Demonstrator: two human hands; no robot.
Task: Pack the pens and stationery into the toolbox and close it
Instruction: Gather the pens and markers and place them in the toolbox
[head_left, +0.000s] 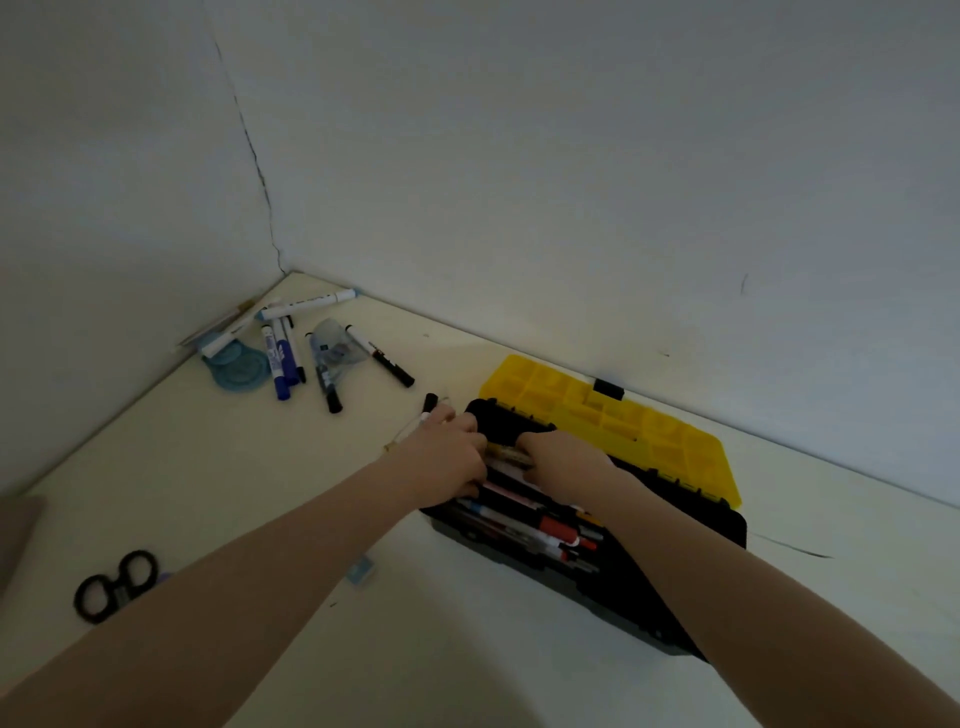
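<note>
1. The toolbox (649, 587) stands open on the pale tabletop (260, 493), its yellow lid (613, 415) swung back toward the wall; pens (530, 525) lie in a row inside.
2. The left hand (447, 457) is at the box's far-left end, fingers curled round a bundle of pens.
3. The right hand (561, 457) pinches a pen just beside it.
4. Loose markers (311, 353) lie scattered in the corner; scissors (114, 584) lie near left.
</note>
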